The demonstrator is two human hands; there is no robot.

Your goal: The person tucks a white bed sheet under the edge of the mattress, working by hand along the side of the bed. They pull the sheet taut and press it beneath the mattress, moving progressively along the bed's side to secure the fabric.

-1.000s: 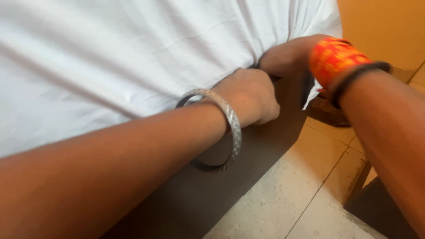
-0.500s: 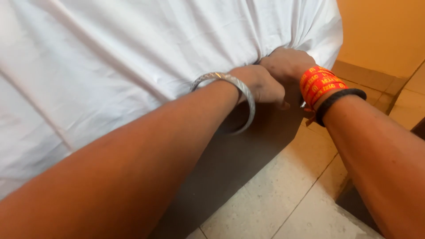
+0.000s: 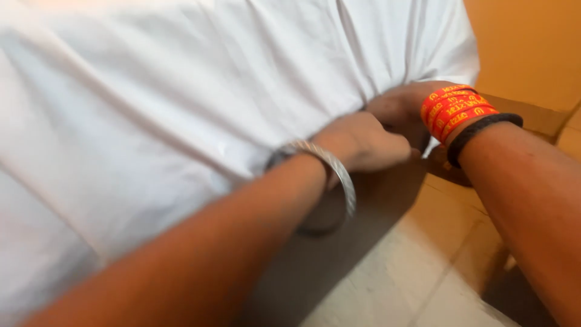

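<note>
Both hands, the left hand [image 3: 363, 142] and right hand [image 3: 402, 109], are closed on the white sheet [image 3: 181, 103] at the bed corner [image 3: 339, 242], where a hard tug could probably pop the fabric loose.

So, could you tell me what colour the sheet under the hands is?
Plain white sheet, clearest in the head view.

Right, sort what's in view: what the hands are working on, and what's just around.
In hand:
white sheet
dark bed side
left hand
right hand

Just around:
tiled floor
orange wall
</note>
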